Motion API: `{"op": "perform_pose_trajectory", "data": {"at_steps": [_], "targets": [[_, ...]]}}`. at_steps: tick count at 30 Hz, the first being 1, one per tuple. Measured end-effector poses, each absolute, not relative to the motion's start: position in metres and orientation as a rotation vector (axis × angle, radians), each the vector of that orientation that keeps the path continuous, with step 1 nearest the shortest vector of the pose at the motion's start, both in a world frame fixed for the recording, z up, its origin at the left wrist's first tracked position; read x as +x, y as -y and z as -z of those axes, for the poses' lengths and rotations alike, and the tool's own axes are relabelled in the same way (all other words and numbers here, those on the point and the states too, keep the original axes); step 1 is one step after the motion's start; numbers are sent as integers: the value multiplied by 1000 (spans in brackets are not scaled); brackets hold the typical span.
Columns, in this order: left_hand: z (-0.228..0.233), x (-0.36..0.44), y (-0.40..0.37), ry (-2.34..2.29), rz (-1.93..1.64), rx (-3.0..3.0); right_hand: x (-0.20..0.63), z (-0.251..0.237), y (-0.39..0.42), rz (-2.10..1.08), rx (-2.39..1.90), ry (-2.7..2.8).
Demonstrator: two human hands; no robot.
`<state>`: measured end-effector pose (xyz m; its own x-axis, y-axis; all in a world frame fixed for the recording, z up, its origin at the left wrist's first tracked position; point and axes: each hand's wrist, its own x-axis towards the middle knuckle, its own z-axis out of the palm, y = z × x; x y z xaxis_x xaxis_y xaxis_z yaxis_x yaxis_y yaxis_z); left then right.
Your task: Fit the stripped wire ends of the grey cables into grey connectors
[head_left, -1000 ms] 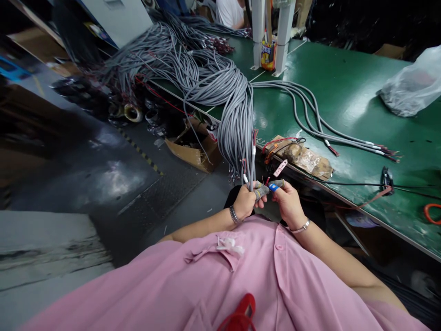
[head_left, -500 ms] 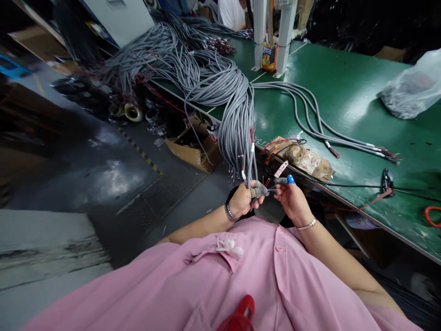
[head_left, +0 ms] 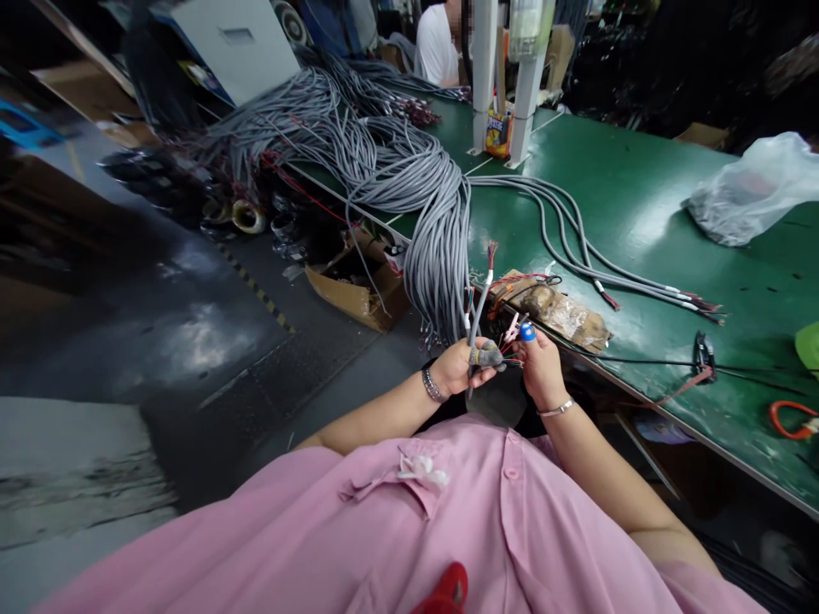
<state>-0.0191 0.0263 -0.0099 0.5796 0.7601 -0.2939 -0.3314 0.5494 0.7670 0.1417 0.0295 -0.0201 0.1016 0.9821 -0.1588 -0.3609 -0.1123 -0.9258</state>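
Both forearms come up from the pink shirt and meet just in front of the chest, below the near edge of the green surface [head_left: 640, 196]. The left hand [head_left: 457, 368] is curled shut around a grey cable [head_left: 479, 307], its thumb and forefinger wrapped in grey cloth sleeves; a metal bracelet sits on that wrist. The cable rises from the fist and ends in a white sleeve with a tuft of red wires at its tip, standing slightly tilted in front of the hanging cable bundle [head_left: 438, 256]. The right hand [head_left: 541, 371] is turned palm inward, just beside the left, its fingers pinched on thin coloured wires [head_left: 512, 358] that fan out between the two hands; a blue cap covers one fingertip, and a thin bracelet circles the wrist.

The pinch itself is too small to make out, so which wire is gripped cannot be told. The lower run of the held cable is hidden behind the left fist. The bundle drapes over the surface's edge from a large tangled heap farther back. A taped brown block [head_left: 563, 309] lies on the surface near the hands, with four loose cables [head_left: 576, 247] beyond it. A plastic bag [head_left: 748, 192] lies at the far right, blurred. A person in white sits at the far end, cut off by the frame
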Motion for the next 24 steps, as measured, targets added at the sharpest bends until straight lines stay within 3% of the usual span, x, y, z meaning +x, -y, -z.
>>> {"op": "perform_pose_trajectory", "data": {"at_steps": [2,9,24], "targets": [[10,-18,-28,-670,-708,695,140,22,-29,-1299,-1108,789],[4,-13,-30,-689,-693,636,133,15,-37,-1627,-938,591],[17,-13,-31,-659,-663,707,130,24,-43,-1630,-907,452]]}}
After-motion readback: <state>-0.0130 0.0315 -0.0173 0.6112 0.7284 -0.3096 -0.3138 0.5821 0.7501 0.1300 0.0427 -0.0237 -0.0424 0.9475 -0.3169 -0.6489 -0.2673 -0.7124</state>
